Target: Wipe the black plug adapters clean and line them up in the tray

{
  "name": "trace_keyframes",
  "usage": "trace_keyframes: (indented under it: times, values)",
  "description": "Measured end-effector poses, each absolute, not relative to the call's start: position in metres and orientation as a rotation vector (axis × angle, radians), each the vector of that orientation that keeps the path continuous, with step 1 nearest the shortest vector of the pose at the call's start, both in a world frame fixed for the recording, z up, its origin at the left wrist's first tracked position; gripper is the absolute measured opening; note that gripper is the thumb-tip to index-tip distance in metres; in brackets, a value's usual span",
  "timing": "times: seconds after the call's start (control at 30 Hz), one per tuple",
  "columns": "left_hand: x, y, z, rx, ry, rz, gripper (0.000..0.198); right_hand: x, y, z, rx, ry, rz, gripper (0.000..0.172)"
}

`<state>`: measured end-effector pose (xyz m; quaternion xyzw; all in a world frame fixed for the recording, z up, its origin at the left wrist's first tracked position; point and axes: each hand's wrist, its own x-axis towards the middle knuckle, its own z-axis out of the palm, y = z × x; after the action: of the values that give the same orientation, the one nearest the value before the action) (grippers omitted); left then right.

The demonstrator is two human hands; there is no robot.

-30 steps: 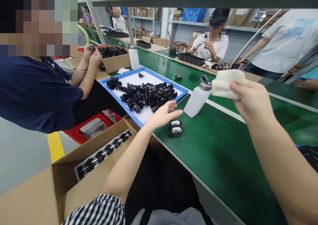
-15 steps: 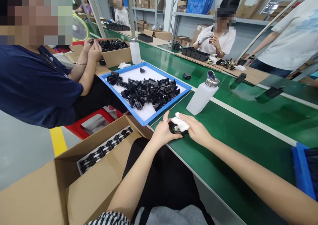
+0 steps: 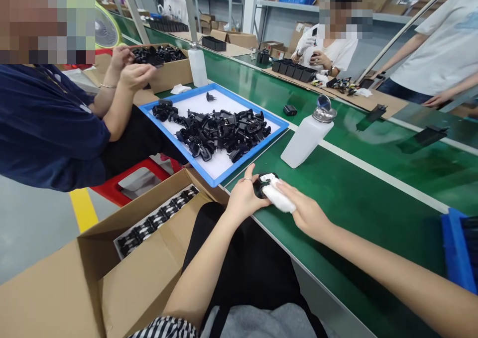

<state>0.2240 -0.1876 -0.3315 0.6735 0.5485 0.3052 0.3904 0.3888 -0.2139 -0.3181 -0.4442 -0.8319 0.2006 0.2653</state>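
Note:
My left hand [image 3: 244,196] grips a small black adapter [image 3: 263,181] resting on the green belt [image 3: 354,203] near its front edge. My right hand [image 3: 304,209] presses a folded white cloth [image 3: 277,198] against the top of that adapter, fingers closed on the cloth. A white dispenser bottle [image 3: 306,137] with a metal cap stands just beyond my hands. To the left of it lies a blue tray [image 3: 218,177] heaped with black plug parts [image 3: 220,131].
An open cardboard box [image 3: 123,248] with rows of black parts sits by my left knee. A person in dark blue [image 3: 52,129] works on my left beside another box of parts [image 3: 170,71]. Other people work across the belt. A blue bin edge [image 3: 455,253] shows at right.
My right hand came down from beside the bottle with the cloth and now rubs it on the adapter, which my left hand has taken hold of. The view tilted slightly down.

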Motion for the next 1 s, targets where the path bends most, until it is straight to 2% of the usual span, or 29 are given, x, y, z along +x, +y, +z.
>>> trace_keyframes:
  times: [0.1, 0.2, 0.3, 0.4, 0.5, 0.57, 0.63, 0.7, 0.83, 1.0]
  values:
    - [0.224, -0.186, -0.333, 1.715, 1.391, 0.76, 0.093, 0.396, -0.23, -0.31, -1.201, -2.245, 0.645, 0.048]
    - [0.226, -0.185, -0.334, 1.715, 1.389, 0.743, 0.096, 0.409, -0.226, -0.291, -1.403, -2.043, 0.976, 0.037]
    - [0.224, -0.189, -0.332, 1.724, 1.334, 0.738, 0.097, 0.424, -0.207, -0.277, -1.63, -1.799, 1.233, 0.045]
    - [0.207, -0.197, -0.324, 1.767, 1.27, 0.813, 0.089, 0.439, -0.189, -0.275, -1.912, -1.838, 0.9, 0.064]
    - [0.171, -0.198, -0.315, 1.808, 1.525, 1.024, 0.059, 0.446, -0.181, -0.278, -2.073, -1.86, 0.521, 0.074]
    - [0.143, -0.191, -0.311, 1.794, 1.81, 1.137, 0.039, 0.447, -0.18, -0.279, -2.086, -1.893, 0.491, 0.069]
    - [0.123, -0.177, -0.308, 1.789, 2.002, 1.141, 0.03, 0.443, -0.181, -0.28, -2.026, -1.965, 0.469, 0.06]
    - [0.113, -0.161, -0.308, 1.829, 2.078, 1.053, 0.028, 0.437, -0.181, -0.281, -1.938, -2.045, 0.44, 0.052]
    - [0.119, -0.137, -0.31, 1.878, 2.209, 0.914, 0.021, 0.418, -0.177, -0.278, -1.814, -2.15, 0.459, 0.053]
    - [0.119, -0.131, -0.307, 1.53, 2.057, 1.164, 0.015, 0.391, -0.166, -0.265, -1.601, -2.174, 0.44, 0.042]
